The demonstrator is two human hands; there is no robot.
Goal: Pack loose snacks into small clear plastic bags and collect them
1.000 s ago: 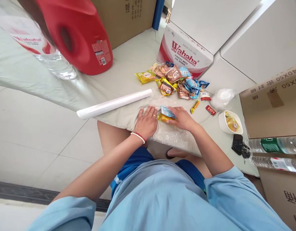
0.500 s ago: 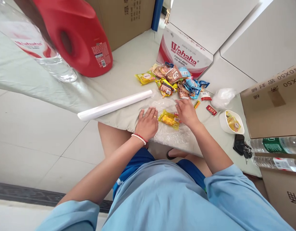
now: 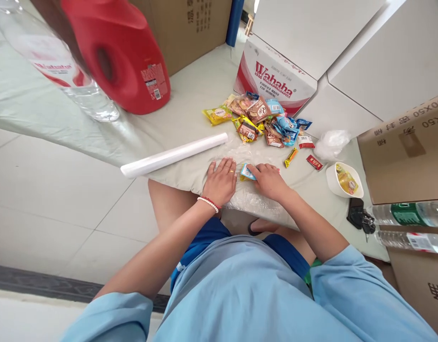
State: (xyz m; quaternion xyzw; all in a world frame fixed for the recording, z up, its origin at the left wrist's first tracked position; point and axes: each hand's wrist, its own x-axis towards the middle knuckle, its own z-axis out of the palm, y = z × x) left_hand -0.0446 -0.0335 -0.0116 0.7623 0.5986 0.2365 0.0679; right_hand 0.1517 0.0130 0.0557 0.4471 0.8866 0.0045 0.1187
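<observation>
Clear plastic film (image 3: pixel 240 204) lies beside the left hand (image 3: pixel 220 180), which rests flat, fingers outstretched. Over the film, the right hand (image 3: pixel 270 180) curls on a blue packet (image 3: pixel 245 172), though whether it pinches I cannot tell; the packet looks light, soft and slippery, best taken by its sides, its long axis and pointing direction mostly hidden.

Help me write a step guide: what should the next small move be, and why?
Perhaps settle the blue-and-white plastic packet over the crinkled transparent film, then lift the bare right hand: it partly covers the packet, while the bare left hand lies flat alongside.
</observation>
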